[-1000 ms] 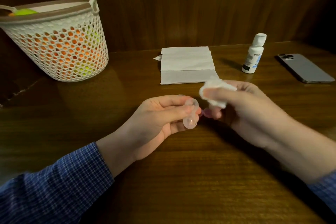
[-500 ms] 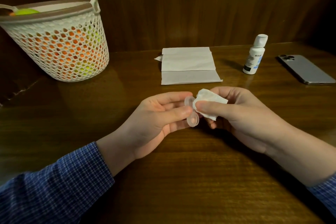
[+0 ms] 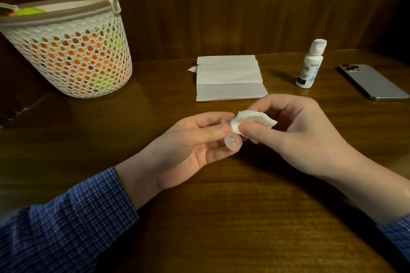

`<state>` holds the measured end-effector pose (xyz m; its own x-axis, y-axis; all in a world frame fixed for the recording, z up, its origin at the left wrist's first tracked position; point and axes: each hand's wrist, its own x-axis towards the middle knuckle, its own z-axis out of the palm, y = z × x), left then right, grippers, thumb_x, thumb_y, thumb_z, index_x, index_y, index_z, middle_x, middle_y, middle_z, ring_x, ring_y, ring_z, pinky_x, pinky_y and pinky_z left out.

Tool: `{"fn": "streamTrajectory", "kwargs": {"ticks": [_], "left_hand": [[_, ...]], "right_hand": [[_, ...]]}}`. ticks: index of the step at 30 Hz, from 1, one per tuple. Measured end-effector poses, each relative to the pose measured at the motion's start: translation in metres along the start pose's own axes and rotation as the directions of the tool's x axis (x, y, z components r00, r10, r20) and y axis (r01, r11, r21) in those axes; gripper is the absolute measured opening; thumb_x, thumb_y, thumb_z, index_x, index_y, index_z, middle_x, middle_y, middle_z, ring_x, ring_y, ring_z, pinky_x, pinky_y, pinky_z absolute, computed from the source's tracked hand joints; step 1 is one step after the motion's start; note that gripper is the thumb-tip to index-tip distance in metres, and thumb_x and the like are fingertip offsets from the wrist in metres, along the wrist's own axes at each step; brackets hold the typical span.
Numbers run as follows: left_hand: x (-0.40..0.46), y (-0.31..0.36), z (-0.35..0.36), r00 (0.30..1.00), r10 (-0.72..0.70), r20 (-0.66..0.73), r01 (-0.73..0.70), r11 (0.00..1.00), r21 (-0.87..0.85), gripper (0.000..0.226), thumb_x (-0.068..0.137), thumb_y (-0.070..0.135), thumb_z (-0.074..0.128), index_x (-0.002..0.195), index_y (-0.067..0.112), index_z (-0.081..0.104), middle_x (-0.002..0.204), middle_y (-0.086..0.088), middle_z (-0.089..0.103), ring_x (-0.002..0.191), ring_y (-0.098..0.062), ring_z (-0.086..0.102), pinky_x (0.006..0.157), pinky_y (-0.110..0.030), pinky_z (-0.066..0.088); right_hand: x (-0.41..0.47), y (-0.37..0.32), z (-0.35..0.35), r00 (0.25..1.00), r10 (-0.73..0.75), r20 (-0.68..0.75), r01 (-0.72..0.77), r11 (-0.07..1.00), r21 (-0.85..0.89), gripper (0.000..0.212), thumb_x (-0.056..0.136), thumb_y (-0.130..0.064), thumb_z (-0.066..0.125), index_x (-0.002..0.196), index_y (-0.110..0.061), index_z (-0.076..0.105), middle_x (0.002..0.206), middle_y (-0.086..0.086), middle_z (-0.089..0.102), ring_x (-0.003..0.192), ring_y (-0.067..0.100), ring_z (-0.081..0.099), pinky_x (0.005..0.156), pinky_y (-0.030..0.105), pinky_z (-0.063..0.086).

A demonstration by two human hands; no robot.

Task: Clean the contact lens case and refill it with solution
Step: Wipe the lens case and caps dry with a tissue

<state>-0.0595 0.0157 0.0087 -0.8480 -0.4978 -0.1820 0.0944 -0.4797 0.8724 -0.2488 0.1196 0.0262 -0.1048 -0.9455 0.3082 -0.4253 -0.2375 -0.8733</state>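
Note:
My left hand pinches a clear contact lens case between thumb and fingers, above the middle of the wooden table. Its lower well shows plainly; the upper well is mostly covered. My right hand grips a crumpled white tissue and presses it against the upper well of the case. A small white solution bottle with its cap on stands upright at the back right, apart from both hands.
A folded white paper towel lies flat behind my hands. A white perforated basket holding orange and green things stands at the back left. A grey phone lies face down at the far right. A dark wooden wall closes the back.
My right hand has brought the tissue leftward from beside the case onto its upper well. The pink bit seen near my right fingers a second ago is hidden now. My left hand stays put.

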Motion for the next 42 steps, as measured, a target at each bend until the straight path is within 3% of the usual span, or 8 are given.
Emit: {"fn": "streamTrajectory", "kwargs": {"ticks": [8,17,22,26,28,31,35,42], "left_hand": [[-0.001,0.0,0.0,0.999,0.05,-0.014,-0.05,0.999,-0.006,0.036,0.087,0.012,0.068,0.123,0.005,0.066,0.111,-0.013,0.073,0.093,-0.017,0.074,0.076,-0.024,0.061],[0.002,0.001,0.002,0.918,0.305,-0.252,-0.271,0.949,0.163,0.038,0.076,0.012,0.07,0.113,0.004,0.066,0.104,-0.01,0.076,0.102,-0.024,0.075,0.081,-0.03,0.062],[0.001,0.003,0.002,0.899,0.338,-0.277,-0.312,0.94,0.135,0.041,0.074,0.011,0.072,0.114,0.005,0.066,0.107,-0.012,0.076,0.1,-0.024,0.076,0.077,-0.029,0.062],[-0.003,-0.002,0.004,0.906,0.363,-0.218,-0.313,0.921,0.232,0.042,0.07,0.015,0.079,0.109,0.01,0.067,0.106,-0.01,0.078,0.102,-0.025,0.077,0.079,-0.027,0.062],[-0.006,-0.004,0.008,0.873,0.457,-0.172,-0.366,0.845,0.39,0.038,0.068,0.019,0.082,0.104,0.016,0.07,0.105,-0.005,0.079,0.103,-0.021,0.076,0.081,-0.026,0.062],[-0.01,-0.008,0.014,0.74,0.671,-0.053,-0.469,0.57,0.674,0.034,0.071,0.02,0.083,0.102,0.019,0.069,0.104,0.0,0.077,0.104,-0.016,0.075,0.081,-0.027,0.063],[-0.012,-0.011,0.019,0.602,0.795,0.075,-0.526,0.324,0.786,0.031,0.075,0.005,0.085,0.099,0.016,0.069,0.104,-0.007,0.075,0.102,-0.021,0.076,0.079,-0.035,0.065],[-0.013,-0.017,0.023,0.578,0.811,0.091,-0.504,0.267,0.821,0.028,0.075,0.002,0.085,0.098,0.009,0.069,0.105,-0.007,0.074,0.102,-0.015,0.075,0.08,-0.031,0.065]], "right_hand": [[-0.003,0.0,0.0,0.996,-0.079,0.031,0.081,0.994,-0.071,0.005,0.086,-0.019,0.076,0.09,-0.02,0.078,0.084,0.0,0.077,0.08,0.019,0.07,0.072,0.026,0.058],[-0.001,0.001,0.009,0.977,0.163,0.14,-0.195,0.946,0.258,0.01,0.076,-0.019,0.083,0.086,-0.02,0.084,0.085,0.006,0.08,0.077,0.015,0.073,0.069,0.022,0.059],[0.001,-0.004,0.01,0.984,0.167,0.055,-0.176,0.926,0.333,0.01,0.083,-0.008,0.078,0.084,-0.017,0.082,0.085,0.008,0.079,0.077,0.021,0.074,0.064,0.024,0.058],[0.0,-0.005,0.004,0.976,0.205,-0.067,-0.177,0.94,0.293,0.006,0.079,-0.021,0.08,0.085,-0.02,0.079,0.091,0.009,0.08,0.085,0.032,0.077,0.065,0.03,0.063],[-0.001,-0.006,0.009,0.98,0.192,-0.058,-0.175,0.959,0.223,0.01,0.078,-0.026,0.081,0.086,-0.021,0.078,0.089,0.005,0.079,0.083,0.025,0.077,0.068,0.033,0.064],[-0.005,-0.007,0.015,0.986,0.137,-0.093,-0.128,0.987,0.095,0.01,0.08,-0.03,0.081,0.085,-0.022,0.077,0.08,-0.001,0.078,0.07,0.014,0.072,0.059,0.024,0.06],[-0.005,-0.003,0.018,0.981,0.151,-0.12,-0.133,0.98,0.148,0.007,0.083,-0.022,0.081,0.078,-0.02,0.077,0.072,0.001,0.077,0.058,0.01,0.07,0.054,0.019,0.053],[-0.006,-0.002,0.022,0.971,0.182,-0.155,-0.146,0.965,0.218,0.006,0.084,-0.023,0.08,0.08,-0.023,0.076,0.074,0.001,0.076,0.057,0.01,0.069,0.053,0.02,0.054]]}}
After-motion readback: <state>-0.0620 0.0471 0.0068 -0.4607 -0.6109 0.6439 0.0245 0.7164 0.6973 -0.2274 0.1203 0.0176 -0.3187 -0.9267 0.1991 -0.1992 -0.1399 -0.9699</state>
